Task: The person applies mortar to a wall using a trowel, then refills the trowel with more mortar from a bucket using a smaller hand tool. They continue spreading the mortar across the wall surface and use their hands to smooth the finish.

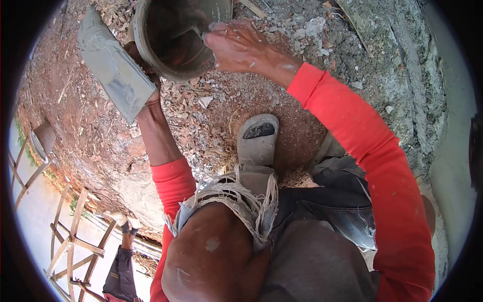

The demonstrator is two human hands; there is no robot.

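Note:
My left hand (155,88) is closed round the back of a mortar-smeared plastering float (113,68), which hides most of the fingers. The float is tilted, its flat face coated with wet grey mortar, and stands close beside the bucket's left side. A round, mortar-crusted bucket (143,43) is at the top, dark inside with some wet residue. At its right rim my right hand (236,46) is closed on the handle of a trowel (193,29). Only the trowel's thin bent metal shank shows; its blade cannot be made out inside the bucket.
Rubble and dry leaves cover the ground (206,100). My sandalled foot (259,138) is below the bucket. A rough concrete edge (407,90) runs along the right. At lower left are wooden framing (73,236) and another person in dark trousers (121,274).

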